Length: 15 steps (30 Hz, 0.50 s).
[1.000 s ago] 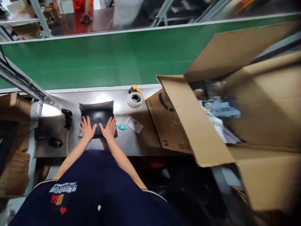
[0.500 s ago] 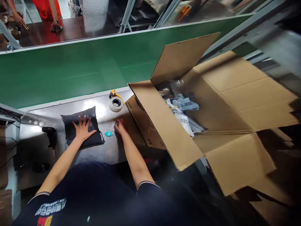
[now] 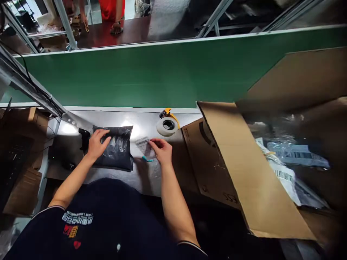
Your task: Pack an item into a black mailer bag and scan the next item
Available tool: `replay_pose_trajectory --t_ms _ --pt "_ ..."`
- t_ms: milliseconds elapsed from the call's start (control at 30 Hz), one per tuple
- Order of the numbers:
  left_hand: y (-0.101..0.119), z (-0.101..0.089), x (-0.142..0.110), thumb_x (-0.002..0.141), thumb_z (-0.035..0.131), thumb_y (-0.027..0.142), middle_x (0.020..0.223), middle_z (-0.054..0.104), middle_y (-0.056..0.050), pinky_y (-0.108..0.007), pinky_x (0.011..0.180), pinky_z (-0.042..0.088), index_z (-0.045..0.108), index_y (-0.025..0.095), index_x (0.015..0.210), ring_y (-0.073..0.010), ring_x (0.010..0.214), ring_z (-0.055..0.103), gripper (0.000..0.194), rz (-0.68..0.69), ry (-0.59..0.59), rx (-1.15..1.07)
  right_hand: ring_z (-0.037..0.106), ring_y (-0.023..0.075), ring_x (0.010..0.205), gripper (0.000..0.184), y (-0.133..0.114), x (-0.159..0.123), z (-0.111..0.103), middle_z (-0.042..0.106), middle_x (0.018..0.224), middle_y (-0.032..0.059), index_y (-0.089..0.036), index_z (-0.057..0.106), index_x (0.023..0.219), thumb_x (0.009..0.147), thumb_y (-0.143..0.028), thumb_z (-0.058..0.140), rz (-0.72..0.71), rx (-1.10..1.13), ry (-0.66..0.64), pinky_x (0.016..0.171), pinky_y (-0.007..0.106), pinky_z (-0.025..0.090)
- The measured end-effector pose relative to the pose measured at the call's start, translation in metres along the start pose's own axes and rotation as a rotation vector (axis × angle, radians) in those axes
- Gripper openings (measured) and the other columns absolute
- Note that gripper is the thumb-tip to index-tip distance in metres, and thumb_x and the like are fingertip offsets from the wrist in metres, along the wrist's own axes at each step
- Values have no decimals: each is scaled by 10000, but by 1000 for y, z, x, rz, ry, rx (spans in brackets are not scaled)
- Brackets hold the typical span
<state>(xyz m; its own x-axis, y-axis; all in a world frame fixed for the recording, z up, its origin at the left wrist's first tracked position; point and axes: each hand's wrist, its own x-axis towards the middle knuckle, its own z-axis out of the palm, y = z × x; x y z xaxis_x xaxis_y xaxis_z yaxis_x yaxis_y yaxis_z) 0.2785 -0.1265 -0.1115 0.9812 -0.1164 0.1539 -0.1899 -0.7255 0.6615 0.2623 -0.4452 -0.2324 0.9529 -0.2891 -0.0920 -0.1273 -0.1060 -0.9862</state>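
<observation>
A black plastic mailing bag [image 3: 118, 150] lies on the metal tabletop. Over its left side is my left hand [image 3: 97, 145], fingers apart and holding nothing; whether the fingertips touch the bag is hard to tell. Between thumb and fingers of my right hand [image 3: 162, 150] is the corner of a small clear plastic bag [image 3: 142, 144] with a printed barcode label. A teal piece [image 3: 147, 159] shows at the lower end of this clear bag, apparently inside it. Left of the mailing bag stands a black handheld scanner [image 3: 84, 139], partly behind my left hand.
A tape dispenser [image 3: 168, 125] with a clear roll sits at the table's back. To the right, a large open carton [image 3: 244, 162] holds several plastic-wrapped packages [image 3: 298, 155]. A green barrier [image 3: 135, 79] runs behind; beyond it another person's hands [image 3: 116, 28] rest on a dark table.
My view has turned right. My left hand has come off the middle of the mailing bag toward its left side. My right hand has lifted the small clear bag, which is now tilted up.
</observation>
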Motion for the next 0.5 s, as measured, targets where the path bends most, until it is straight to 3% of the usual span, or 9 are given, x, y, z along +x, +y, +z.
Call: replay_pose_trajectory --t_ms 67,167,233,333,500 --pt "24 -27 -1 964 685 414 1089 756 -113 -353 883 583 807 161 1152 -233 965 701 339 -23 -134 -218 699 212 823 450 -58 -22 18 765 905 67 -203 734 957 789 -610 830 -98 97 -206 803 371 595" --pt "54 -57 -6 888 766 468 960 735 -85 -295 722 536 791 136 1052 -191 831 652 372 -73 -526 -465 685 179 776 334 -139 -54 30 773 872 45 -209 768 944 883 -535 803 -226 34 -530 732 317 579" --pt "67 -71 -11 861 794 488 898 706 -62 -267 647 503 765 129 1010 -166 769 614 390 -95 -757 -576 669 166 740 266 -178 -70 28 770 836 33 -215 774 909 928 -480 769 -299 -36 -682 676 296 556" --pt "78 -85 -20 853 804 478 809 653 -24 -244 599 461 733 129 941 -131 688 564 367 -85 -928 -665 659 155 699 197 -213 -89 18 762 792 12 -225 770 868 955 -398 731 -380 -114 -815 648 290 537" --pt "92 -99 -32 862 798 503 713 600 14 -232 555 403 715 134 890 -94 581 488 379 -37 -1020 -646 664 148 676 167 -236 -113 8 768 771 7 -219 773 873 958 -355 726 -408 -172 -888 616 272 517"
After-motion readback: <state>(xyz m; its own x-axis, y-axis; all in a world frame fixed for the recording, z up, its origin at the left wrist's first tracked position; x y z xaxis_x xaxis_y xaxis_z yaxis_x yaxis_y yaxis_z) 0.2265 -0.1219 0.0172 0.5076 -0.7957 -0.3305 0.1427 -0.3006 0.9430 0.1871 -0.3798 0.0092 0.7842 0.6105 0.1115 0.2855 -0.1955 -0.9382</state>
